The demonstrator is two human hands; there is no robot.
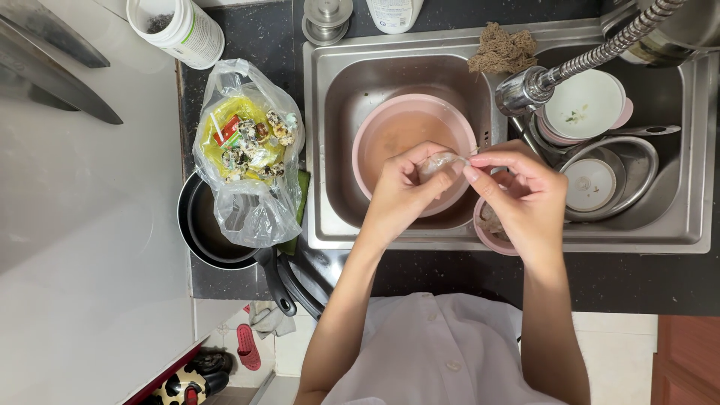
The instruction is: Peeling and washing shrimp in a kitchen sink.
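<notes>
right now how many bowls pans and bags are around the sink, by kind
pink bowls: 3, one with water, one under the right hand, one under the white bowl
white bowls: 1
steel bowls: 1
black pans: 1
plastic bags: 1
total: 7

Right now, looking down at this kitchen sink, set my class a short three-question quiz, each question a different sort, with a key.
1. True or false: both hands hold one small pale shrimp over the pink bowl.
2. Where does the clear bag of scraps sit? A in the sink, B on the black pan, C on the floor.
3. Fill in: the brown scrubber lies on the sink's back ____.

Key: 1 true; 2 B; 3 rim.
</notes>
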